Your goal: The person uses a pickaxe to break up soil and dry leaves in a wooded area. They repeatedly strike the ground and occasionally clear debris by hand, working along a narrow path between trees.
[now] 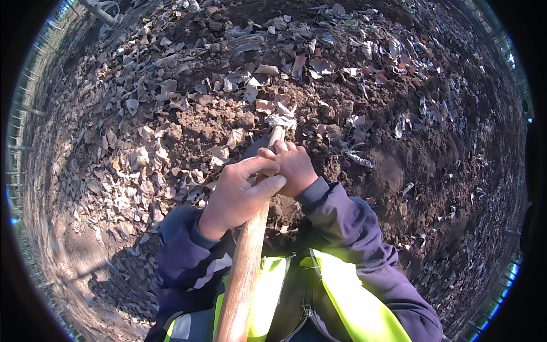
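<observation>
A long wooden tool handle slants up from the bottom edge, past my chest, toward the soil. My left hand is wrapped around its middle, the thumb lying across the wood. Just beyond, my right hand grips the same handle, its fingers curled over the top, close against the left. At the handle's far end, something pale and ragged lies against the ground; whether it is dry leaves or a wrapping, I cannot tell. The tool's head is not discernible.
Loose brown soil clods lie around the handle's far end. Dry leaves cover much of the ground, and dug earth spreads to the right. A pale branch or trunk stands at the upper left. My high-visibility vest hangs near the handle.
</observation>
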A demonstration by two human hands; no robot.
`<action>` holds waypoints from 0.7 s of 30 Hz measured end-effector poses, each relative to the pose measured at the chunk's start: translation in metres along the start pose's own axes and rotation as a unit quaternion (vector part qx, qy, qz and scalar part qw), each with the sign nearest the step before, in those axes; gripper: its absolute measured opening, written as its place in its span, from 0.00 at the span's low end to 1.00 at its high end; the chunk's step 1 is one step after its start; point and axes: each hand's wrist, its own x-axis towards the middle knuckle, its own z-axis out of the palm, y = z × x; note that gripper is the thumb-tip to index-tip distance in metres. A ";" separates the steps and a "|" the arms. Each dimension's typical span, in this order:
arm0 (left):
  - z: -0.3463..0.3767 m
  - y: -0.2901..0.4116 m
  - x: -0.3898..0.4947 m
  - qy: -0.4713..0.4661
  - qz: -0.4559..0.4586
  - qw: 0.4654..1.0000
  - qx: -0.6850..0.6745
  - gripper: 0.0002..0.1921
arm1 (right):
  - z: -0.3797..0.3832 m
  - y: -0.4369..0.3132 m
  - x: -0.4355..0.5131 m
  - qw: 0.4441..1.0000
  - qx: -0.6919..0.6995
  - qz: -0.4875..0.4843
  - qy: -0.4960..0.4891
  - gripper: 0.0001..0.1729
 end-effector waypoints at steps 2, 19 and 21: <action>-0.002 -0.006 0.000 0.004 0.017 1.000 -0.003 0.13 | 0.004 0.002 0.003 0.999 -0.004 -0.023 0.035 0.29; -0.009 -0.013 0.005 -0.122 -0.003 0.984 0.133 0.19 | 0.039 0.039 0.031 0.996 0.045 -0.064 -0.046 0.23; -0.009 -0.018 0.004 -0.118 0.011 0.984 0.130 0.19 | 0.042 0.039 0.032 0.996 0.038 -0.073 -0.036 0.24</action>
